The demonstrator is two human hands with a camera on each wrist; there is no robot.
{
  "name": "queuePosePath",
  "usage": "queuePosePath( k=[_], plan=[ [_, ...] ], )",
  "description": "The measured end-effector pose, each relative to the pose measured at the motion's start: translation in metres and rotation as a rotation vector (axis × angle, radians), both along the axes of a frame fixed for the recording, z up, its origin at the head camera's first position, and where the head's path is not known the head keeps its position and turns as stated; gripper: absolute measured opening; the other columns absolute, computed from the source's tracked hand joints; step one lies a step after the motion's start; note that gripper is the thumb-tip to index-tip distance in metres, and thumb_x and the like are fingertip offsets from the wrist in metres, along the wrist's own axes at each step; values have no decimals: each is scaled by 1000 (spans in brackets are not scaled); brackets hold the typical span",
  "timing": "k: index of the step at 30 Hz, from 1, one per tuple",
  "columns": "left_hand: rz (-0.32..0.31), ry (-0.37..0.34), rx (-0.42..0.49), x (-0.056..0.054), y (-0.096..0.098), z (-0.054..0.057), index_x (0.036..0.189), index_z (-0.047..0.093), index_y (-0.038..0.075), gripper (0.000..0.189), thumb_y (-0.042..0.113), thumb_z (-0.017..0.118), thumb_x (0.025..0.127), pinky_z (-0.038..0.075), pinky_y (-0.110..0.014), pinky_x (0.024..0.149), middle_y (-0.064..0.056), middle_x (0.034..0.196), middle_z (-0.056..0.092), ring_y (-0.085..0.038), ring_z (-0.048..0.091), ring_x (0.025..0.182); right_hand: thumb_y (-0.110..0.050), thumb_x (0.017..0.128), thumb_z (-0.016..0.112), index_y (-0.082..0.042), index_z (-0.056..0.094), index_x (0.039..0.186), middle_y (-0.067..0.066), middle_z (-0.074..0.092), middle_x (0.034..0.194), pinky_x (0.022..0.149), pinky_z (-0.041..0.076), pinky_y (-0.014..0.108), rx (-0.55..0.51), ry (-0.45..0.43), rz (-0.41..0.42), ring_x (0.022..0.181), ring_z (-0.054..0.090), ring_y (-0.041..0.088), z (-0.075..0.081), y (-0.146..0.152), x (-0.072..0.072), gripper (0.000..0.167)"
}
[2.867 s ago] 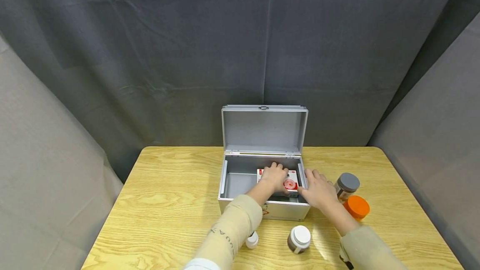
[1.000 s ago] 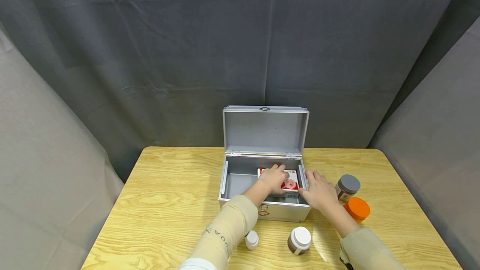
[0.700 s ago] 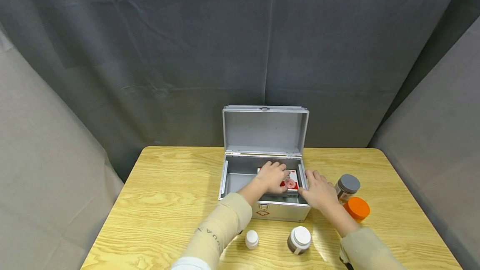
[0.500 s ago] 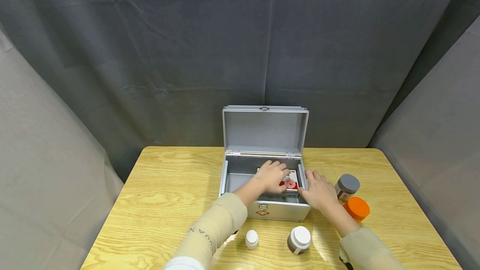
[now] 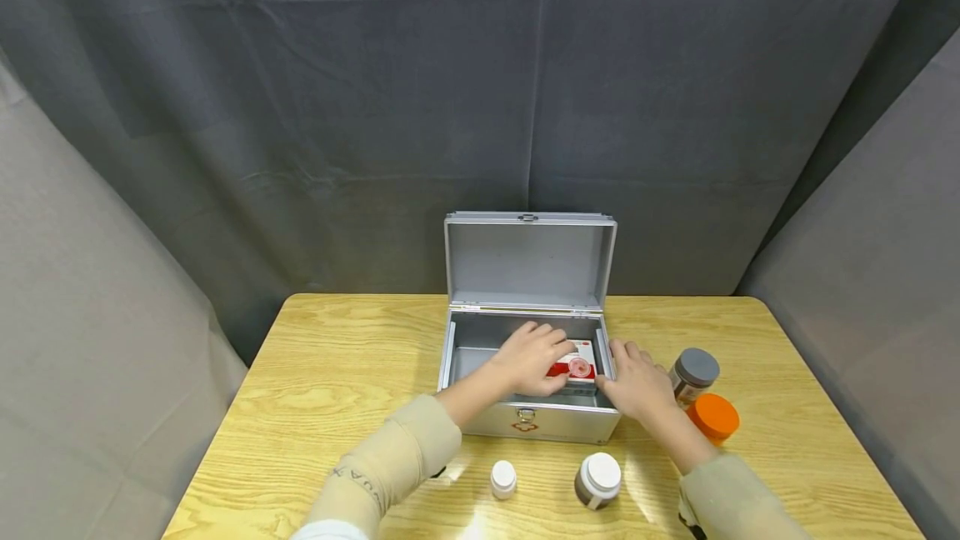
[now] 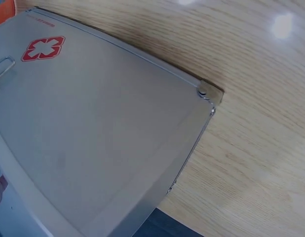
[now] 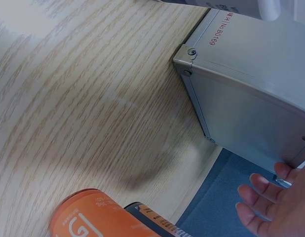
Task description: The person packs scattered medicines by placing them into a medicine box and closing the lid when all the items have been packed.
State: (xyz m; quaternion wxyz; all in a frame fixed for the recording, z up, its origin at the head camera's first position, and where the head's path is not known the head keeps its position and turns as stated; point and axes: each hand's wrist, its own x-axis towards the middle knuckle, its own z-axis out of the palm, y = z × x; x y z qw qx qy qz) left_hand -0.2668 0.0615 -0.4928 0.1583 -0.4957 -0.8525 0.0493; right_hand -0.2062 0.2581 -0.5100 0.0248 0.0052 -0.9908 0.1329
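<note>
Notably, head view: left hand point(image 5: 531, 359) has slid leftward over metal case point(image 5: 566, 421), fingers spread, carton point(image 5: 580, 363) unmoved inside case's right end; we judge carton let go. Left wrist view: red emblem point(image 6: 43, 48) on case's front; we cannot verify finger contact. Right wrist view: right hand point(image 7: 283, 205) lightly grips case's right side, outer fingers loose.

On the front panel of the silver first-aid case point(image 6: 108, 118) is a red emblem point(image 6: 43, 48) with a white cross; in the right wrist view, red lettering near its corner ends in "No.B0169", after Chinese characters. The orange bottle point(image 7: 100, 219) bears a large white "G". Print on the red-and-white carton point(image 5: 582, 359) is too small to read. Dark letters on the left sleeve point(image 5: 390, 457) include "A" and "U".
</note>
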Motion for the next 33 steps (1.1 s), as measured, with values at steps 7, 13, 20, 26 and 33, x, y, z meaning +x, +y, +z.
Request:
queuePosePath(
  k=[7,13,20,26,33],
  plan=[
    [-103,72,71,13,-9,8,110,60,20,40,46,50,81,40,-29,86,6,106,57,-12,51,98,-35,79,58,-3,41,124,23,49,113,72,42,58,7,2,1,98,50,41,0,0,0,58],
    [-212,124,120,28,-9,14,109,60,21,39,46,52,80,39,-30,88,7,108,58,-12,51,101,-36,79,58,-3,41,124,23,49,113,72,42,58,13,6,4,97,51,41,-1,0,0,58],
    [-267,139,100,46,-6,16,109,60,22,39,46,49,81,38,-29,90,6,110,57,-11,50,103,-35,80,58,-2,40,125,24,48,114,75,39,60,5,6,3,99,50,43,0,0,1,59],
    [-301,154,91,58,-3,12,108,60,22,38,47,47,82,38,-27,86,8,107,58,-10,51,104,-35,79,58,-2,41,124,23,49,113,75,40,60,7,7,6,98,50,43,0,0,1,57],
    [-360,157,83,71,4,2,103,60,24,36,47,46,80,38,-24,84,11,99,57,-7,51,96,-35,79,58,-3,41,122,23,49,112,75,40,60,0,17,3,98,50,42,-1,0,1,56]
  ],
)
